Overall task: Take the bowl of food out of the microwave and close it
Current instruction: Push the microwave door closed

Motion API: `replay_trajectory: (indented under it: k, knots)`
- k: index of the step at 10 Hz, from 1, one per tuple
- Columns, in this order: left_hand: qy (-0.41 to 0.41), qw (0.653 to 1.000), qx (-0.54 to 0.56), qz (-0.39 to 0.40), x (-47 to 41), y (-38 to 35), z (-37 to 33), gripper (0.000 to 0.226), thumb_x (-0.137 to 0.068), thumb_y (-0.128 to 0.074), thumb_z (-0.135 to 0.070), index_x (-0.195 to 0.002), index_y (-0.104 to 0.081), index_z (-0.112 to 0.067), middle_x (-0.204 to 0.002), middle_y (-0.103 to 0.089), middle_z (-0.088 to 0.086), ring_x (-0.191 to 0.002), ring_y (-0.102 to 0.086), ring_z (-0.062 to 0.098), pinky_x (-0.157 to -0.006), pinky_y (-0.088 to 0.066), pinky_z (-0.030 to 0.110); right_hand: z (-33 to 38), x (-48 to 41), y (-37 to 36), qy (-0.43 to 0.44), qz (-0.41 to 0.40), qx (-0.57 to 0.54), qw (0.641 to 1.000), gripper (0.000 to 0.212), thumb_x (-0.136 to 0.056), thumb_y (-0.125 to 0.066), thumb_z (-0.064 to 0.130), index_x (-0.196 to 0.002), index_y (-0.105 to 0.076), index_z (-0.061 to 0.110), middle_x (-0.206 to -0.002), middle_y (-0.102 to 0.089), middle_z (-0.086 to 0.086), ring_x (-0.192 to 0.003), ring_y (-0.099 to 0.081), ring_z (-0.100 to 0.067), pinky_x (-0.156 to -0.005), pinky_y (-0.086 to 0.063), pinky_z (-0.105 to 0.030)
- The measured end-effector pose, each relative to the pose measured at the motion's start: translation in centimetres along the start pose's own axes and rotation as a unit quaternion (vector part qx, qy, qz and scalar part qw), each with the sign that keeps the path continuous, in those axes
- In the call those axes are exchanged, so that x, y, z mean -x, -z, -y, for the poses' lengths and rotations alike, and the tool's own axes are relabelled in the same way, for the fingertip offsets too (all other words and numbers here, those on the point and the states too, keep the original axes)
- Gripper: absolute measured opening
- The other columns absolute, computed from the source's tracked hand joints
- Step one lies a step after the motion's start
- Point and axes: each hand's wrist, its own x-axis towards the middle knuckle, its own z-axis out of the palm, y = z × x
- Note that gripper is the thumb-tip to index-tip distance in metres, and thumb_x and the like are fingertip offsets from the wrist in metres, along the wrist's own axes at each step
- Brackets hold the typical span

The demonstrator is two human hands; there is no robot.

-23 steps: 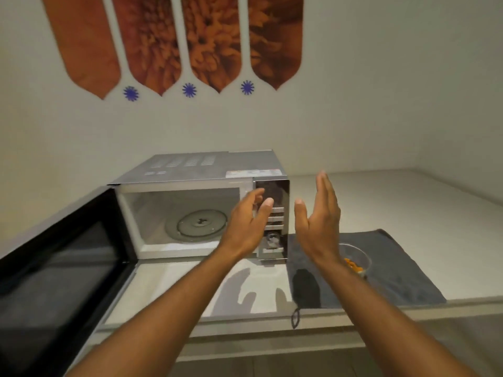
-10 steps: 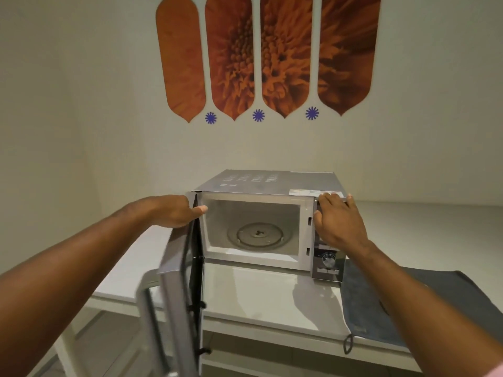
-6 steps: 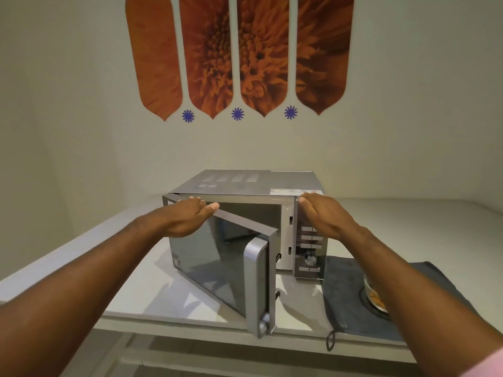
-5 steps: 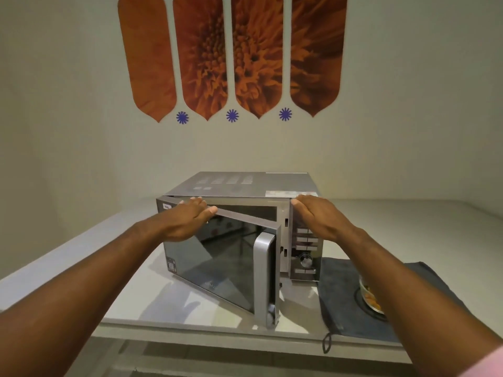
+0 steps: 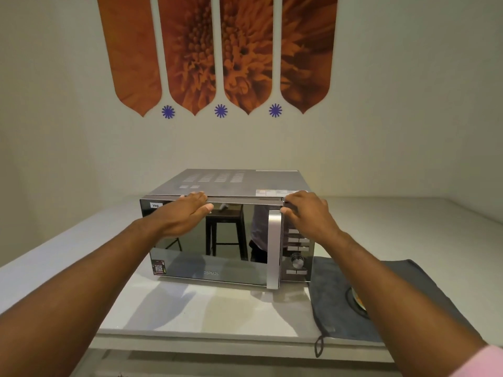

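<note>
At 12 o'clock, microwave (image 5: 226,232) door (image 5: 206,240) looks shut | your left hand (image 5: 185,213) flat, holding nothing: press gently | right hand (image 5: 307,213) flat, empty, steadying top | bowl (image 5: 358,299) at 4 o'clock.

Orange flower panels (image 5: 217,53), pale wall (image 5: 408,104)

A white table (image 5: 206,314) ran along the wall into the far right corner, its front edge nearest the camera. A silver microwave (image 5: 217,240) with a mirrored door sat on it toward the middle, set back from the front edge, its door flush against the body. Just right of the microwave a dark grey cloth (image 5: 332,303) lay flat on the table, reaching the front edge, with its loop hanging over, and a bowl (image 5: 356,299) of orange food rested on the cloth, mostly hidden behind an arm.
</note>
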Motion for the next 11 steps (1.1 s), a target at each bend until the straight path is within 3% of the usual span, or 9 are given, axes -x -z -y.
replay_trajectory:
  k: [1, 2, 8, 10, 11]
  knots:
    - [0.003, 1.0, -0.011, 0.001, -0.2, -0.2, 0.0, 0.066, -0.111, -0.023, -0.049, -0.163, -0.03, -0.008, -0.173, -0.031, 0.015, -0.16, -0.028, 0.027, -0.127, -0.019, 0.04, 0.5, -0.4, -0.6, -0.03, -0.02, 0.001, 0.999, 0.028, -0.1, -0.059, 0.041, -0.118, -0.073, 0.024, -0.123, -0.068, -0.002, -0.12, -0.057, -0.025, -0.096, -0.042, -0.044]
    - [0.008, 1.0, -0.015, 0.01, -0.4, -0.3, 0.3, 0.067, -0.112, -0.022, -0.048, -0.168, -0.015, -0.013, -0.178, -0.012, 0.008, -0.165, -0.009, 0.021, -0.133, -0.008, 0.041, 0.6, -0.7, -0.8, -0.055, -0.032, -0.01, 0.998, 0.028, -0.098, -0.063, 0.04, -0.118, -0.075, 0.025, -0.122, -0.068, -0.001, -0.121, -0.057, -0.024, -0.096, -0.04, -0.043]
    - [0.015, 0.999, -0.043, 0.002, -1.1, -1.0, -0.3, 0.069, -0.112, -0.024, -0.048, -0.168, -0.007, -0.011, -0.179, -0.005, 0.01, -0.165, -0.003, 0.022, -0.131, -0.002, 0.038, 2.7, -1.2, -0.7, -0.12, -0.077, 0.031, 0.989, 0.022, -0.101, -0.06, 0.027, -0.105, -0.081, 0.022, -0.104, -0.072, -0.001, -0.106, -0.06, -0.023, -0.091, -0.044, -0.039]
    - [0.006, 0.993, -0.118, -0.025, -1.0, -2.1, -0.4, 0.087, -0.105, -0.019, -0.065, -0.168, -0.006, -0.008, -0.178, -0.008, 0.015, -0.165, -0.007, 0.027, -0.132, -0.004, 0.042, 2.7, -1.1, -0.2, -0.096, -0.046, 0.05, 0.993, 0.025, -0.102, -0.055, 0.025, -0.105, -0.079, 0.02, -0.105, -0.069, -0.003, -0.105, -0.06, -0.024, -0.09, -0.045, -0.04]
    - [0.003, 0.985, -0.157, -0.068, -0.8, -2.5, -0.9, 0.101, -0.096, -0.006, -0.078, -0.168, 0.002, -0.008, -0.178, -0.001, 0.017, -0.166, 0.0, 0.028, -0.132, 0.001, 0.042, 2.4, -1.5, 0.8, -0.077, 0.001, 0.047, 0.996, 0.029, -0.101, -0.053, 0.034, -0.104, -0.076, 0.016, -0.101, -0.067, -0.004, -0.101, -0.063, -0.026, -0.088, -0.048, -0.041]
